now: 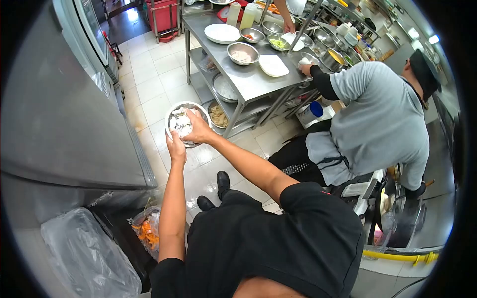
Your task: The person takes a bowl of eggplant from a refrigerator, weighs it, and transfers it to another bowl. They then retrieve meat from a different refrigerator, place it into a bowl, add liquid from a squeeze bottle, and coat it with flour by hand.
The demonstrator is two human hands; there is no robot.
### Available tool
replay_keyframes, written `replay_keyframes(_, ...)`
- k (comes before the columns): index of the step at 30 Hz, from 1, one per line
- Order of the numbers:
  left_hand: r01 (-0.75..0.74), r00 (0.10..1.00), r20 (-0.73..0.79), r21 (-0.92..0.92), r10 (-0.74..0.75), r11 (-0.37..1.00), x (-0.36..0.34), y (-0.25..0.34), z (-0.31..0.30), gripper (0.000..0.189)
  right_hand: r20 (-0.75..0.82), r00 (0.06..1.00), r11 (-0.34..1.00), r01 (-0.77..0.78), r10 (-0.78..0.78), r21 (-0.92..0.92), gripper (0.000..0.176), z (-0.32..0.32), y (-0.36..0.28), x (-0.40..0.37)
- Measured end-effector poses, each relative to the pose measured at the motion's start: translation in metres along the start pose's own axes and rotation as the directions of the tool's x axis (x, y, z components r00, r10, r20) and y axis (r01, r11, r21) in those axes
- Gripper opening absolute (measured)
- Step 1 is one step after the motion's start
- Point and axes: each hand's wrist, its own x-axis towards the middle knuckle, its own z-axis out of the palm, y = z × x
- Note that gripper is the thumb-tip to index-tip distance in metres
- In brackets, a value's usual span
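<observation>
A round metal bowl with a pale rim is held out over the tiled floor, left of the steel table's near corner. White, powdery-looking contents show inside it. My left hand is closed on the bowl's near rim. Across the bowl's right side reaches my right hand, its fingers inside near the white contents; what they hold, if anything, is hidden.
The steel table bears bowls, plates and bottles. A co-worker in a grey shirt stands at the right beside a stove with a pan. Another person's hand shows behind the table. A steel cabinet fills the left.
</observation>
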Motion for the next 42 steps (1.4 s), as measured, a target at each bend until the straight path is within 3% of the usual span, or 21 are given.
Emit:
replay_keyframes(3,0.119,0.987,0.103,0.010,-0.120,0.993,0.009,-0.003,-0.010,0.042,0.072,0.997,0.998,0.037,-0.033,-0.055,0.089,-0.002,0.000,0.001)
replay_keyframes(5,0.175,0.980,0.088,0.039,-0.178,0.984,0.013,-0.005,-0.016,0.040,0.076,0.995,0.988,0.072,-0.062,-0.140,0.082,-0.010,-0.005,-0.002)
replay_keyframes(7,0.296,0.952,0.069,0.059,-0.299,0.953,0.014,0.001,-0.016,0.039,0.257,0.966,0.944,0.091,-0.007,-0.319,0.079,-0.021,-0.016,0.002)
replay_keyframes(8,0.295,0.950,0.089,0.053,-0.299,0.954,0.014,0.004,-0.015,0.039,0.268,0.963,0.916,0.113,-0.006,-0.385,0.072,-0.023,-0.023,0.004)
replay_keyframes(9,0.292,0.951,0.090,0.054,-0.296,0.955,0.014,0.008,-0.016,0.039,0.266,0.964,0.916,0.114,-0.009,-0.384,0.072,-0.022,-0.019,0.007)
replay_keyframes(11,0.347,0.929,0.080,0.140,-0.360,0.927,0.014,0.014,-0.015,0.040,0.298,0.943,0.883,0.262,-0.148,-0.389,0.064,-0.019,0.002,0.013)
replay_keyframes(15,0.428,0.900,0.047,0.098,-0.434,0.898,0.018,0.015,-0.017,0.042,0.357,0.901,0.874,0.366,-0.247,-0.319,0.052,-0.027,0.007,0.020)
replay_keyframes(17,0.425,0.894,0.105,0.105,-0.435,0.899,0.020,0.010,-0.022,0.043,0.331,0.902,0.887,0.374,-0.278,-0.271,0.048,-0.028,0.017,0.017)
replay_keyframes(20,0.404,0.907,0.145,-0.040,-0.395,0.914,0.020,0.004,-0.019,0.043,0.317,0.904,0.943,0.325,-0.287,-0.072,0.047,-0.032,0.024,0.014)
replay_keyframes(21,0.411,0.906,0.127,-0.028,-0.405,0.911,0.021,-0.001,-0.021,0.042,0.186,0.915,0.921,0.378,-0.358,-0.090,0.049,-0.021,0.044,0.011)
replay_keyframes(23,0.421,0.899,0.140,-0.020,-0.415,0.907,0.022,-0.004,-0.017,0.040,0.051,0.958,0.936,0.285,-0.281,-0.208,0.049,-0.015,0.041,0.011)
replay_keyframes(25,0.442,0.877,0.183,0.052,-0.443,0.896,0.027,-0.013,-0.030,0.039,-0.030,0.946,0.909,0.301,-0.322,-0.289,0.040,-0.015,0.034,0.013)
replay_keyframes(28,0.385,0.872,0.238,0.205,-0.428,0.900,0.027,-0.019,-0.005,0.040,0.140,0.943,0.888,0.330,-0.300,-0.321,0.023,-0.025,0.032,0.008)
replay_keyframes(29,0.445,0.863,0.195,0.144,-0.466,0.884,0.020,-0.013,0.002,0.040,0.310,0.919,0.865,0.351,-0.244,-0.358,0.024,-0.034,0.036,0.008)
replay_keyframes(31,0.532,0.823,0.182,0.079,-0.537,0.843,0.015,-0.014,0.005,0.040,0.420,0.883,0.899,0.344,-0.211,-0.270,0.031,-0.047,0.043,0.003)
replay_keyframes(33,0.572,0.784,0.230,0.093,-0.577,0.815,0.013,-0.021,0.007,0.041,0.303,0.901,0.830,0.412,-0.310,-0.376,0.035,-0.053,0.052,-0.013)
replay_keyframes(34,0.584,0.779,0.234,0.065,-0.582,0.809,0.013,-0.024,0.013,0.040,0.302,0.942,0.883,0.264,-0.148,-0.388,0.038,-0.059,0.047,-0.024)
replay_keyframes(35,0.596,0.775,0.232,0.039,-0.587,0.802,0.013,-0.027,0.019,0.040,0.287,0.939,0.884,0.291,-0.190,-0.365,0.039,-0.064,0.055,-0.028)
replay_keyframes(37,0.596,0.723,0.281,0.210,-0.631,0.775,0.017,-0.041,0.032,0.040,0.230,0.968,0.914,0.185,-0.105,-0.361,0.038,-0.073,0.060,-0.039)
replay_keyframes(39,0.628,0.709,0.291,0.155,-0.642,0.763,0.017,-0.065,0.058,0.038,0.108,0.980,0.941,0.190,-0.166,-0.280,0.035,-0.092,0.075,-0.045)
replay_keyframes(42,0.652,0.623,0.346,0.266,-0.702,0.710,0.016,-0.083,0.116,0.039,-0.167,0.986,0.993,-0.036,0.018,-0.109,0.027,-0.140,0.086,-0.069)
